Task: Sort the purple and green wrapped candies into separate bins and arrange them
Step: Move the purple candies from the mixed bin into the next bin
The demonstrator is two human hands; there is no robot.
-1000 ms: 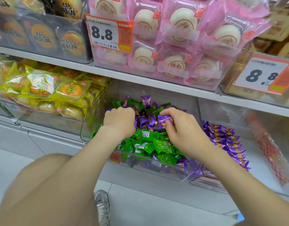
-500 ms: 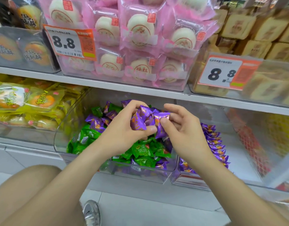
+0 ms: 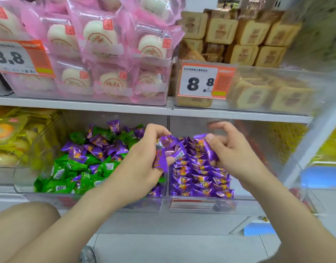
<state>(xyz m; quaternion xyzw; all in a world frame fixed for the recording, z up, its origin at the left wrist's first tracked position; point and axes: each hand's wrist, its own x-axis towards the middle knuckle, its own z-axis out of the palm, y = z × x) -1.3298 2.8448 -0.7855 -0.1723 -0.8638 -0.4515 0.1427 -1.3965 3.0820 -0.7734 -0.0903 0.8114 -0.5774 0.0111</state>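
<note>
In the middle of the frame the left hand (image 3: 142, 160) has its fingers curled round a bunch (image 3: 168, 149) of purple candies, held above the divide between two clear bins. Just to the right of it, the right hand (image 3: 233, 156) pinches one purple candy (image 3: 208, 147) between thumb and a bent finger; its other fingers are raised and loosely curled, blurred by motion. The bunch and that candy are close together, but I cannot tell if they touch.

The left bin (image 3: 30, 160) holds a loose mixed heap: green candies (image 3: 68, 179) mostly toward the front and left, purple candies (image 3: 98, 147) scattered over the back and middle, some tucked among the green ones. The right bin (image 3: 239, 204) holds only purple pieces, laid in neat rows (image 3: 199, 179) along its left side, under and below the right hand. A label strip sits on its front wall.

Both bins stand on the lower shelf. Above them runs a white shelf (image 3: 106, 107) carrying a clear box of pink packs (image 3: 98, 54) with round white cakes at upper left, and square brown cakes (image 3: 244, 35) at upper right. Two price tags (image 3: 199, 80) reading 8.8 hang on the fronts of those boxes. At far left, beside the left bin, lie yellow packs (image 3: 7, 137). A bare knee (image 3: 21, 224) fills the lower left corner, with the toe of a shoe (image 3: 87, 253) at the bottom edge.
</note>
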